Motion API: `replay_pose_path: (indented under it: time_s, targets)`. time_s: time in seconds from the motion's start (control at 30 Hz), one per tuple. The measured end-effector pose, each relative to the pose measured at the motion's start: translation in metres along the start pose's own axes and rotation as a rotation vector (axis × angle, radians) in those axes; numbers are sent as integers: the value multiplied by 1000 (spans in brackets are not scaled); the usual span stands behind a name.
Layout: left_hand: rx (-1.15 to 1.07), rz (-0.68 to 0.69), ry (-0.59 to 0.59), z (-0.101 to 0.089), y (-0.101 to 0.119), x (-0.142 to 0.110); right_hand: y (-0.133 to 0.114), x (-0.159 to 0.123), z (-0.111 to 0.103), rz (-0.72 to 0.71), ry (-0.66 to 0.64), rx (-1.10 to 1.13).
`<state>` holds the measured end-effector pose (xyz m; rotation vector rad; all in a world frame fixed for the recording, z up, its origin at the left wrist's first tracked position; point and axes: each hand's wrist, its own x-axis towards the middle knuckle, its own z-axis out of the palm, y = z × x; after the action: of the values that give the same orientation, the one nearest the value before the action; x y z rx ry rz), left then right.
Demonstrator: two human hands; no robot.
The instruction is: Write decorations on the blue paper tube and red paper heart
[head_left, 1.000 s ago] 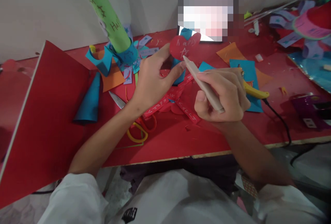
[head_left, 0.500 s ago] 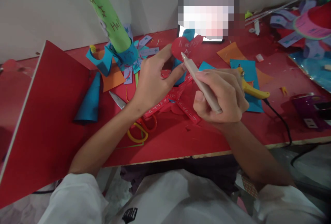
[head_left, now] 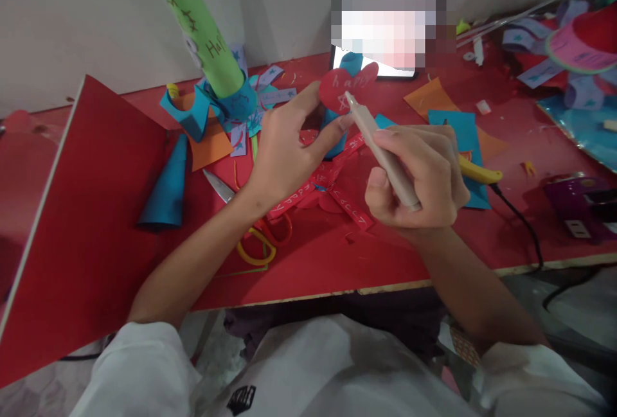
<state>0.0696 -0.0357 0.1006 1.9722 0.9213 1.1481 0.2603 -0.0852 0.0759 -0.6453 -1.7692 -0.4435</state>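
Observation:
My left hand (head_left: 289, 147) pinches the left side of a red paper heart (head_left: 332, 86), its thumb at the heart's lower edge. White letters reading "happy" and a small white star show on the heart. In my right hand (head_left: 419, 176) is a pale marker pen (head_left: 388, 157), its tip at the heart beside the star. Behind and below the heart stands a blue paper piece (head_left: 337, 147), partly hidden. Beneath my hands lie red paper strips (head_left: 349, 205) with white writing. Scissors (head_left: 258, 247) with yellow and red handles rest under my left forearm.
A green paper tube (head_left: 207, 38) rises from a blue base at left. Nearby are a blue cone (head_left: 166, 192) and an upright red board (head_left: 91, 211). A yellow glue gun (head_left: 482, 171), its cord trailing, lies at right. A lit tablet (head_left: 385, 38) leans at the back.
My right hand has shifted slightly right, and the pen tip has moved right and a little up on the heart. More of the star shows. My left hand stays in place.

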Motion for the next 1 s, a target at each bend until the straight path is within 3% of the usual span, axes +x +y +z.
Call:
replay_pose_path:
  time_s: [0.53, 1.0]
  targets:
    - [11, -32, -2, 0, 0, -2, 4, 1, 6, -55, 79, -6]
    - [69, -19, 23, 1, -2, -1, 3, 2, 0, -26, 29, 2]
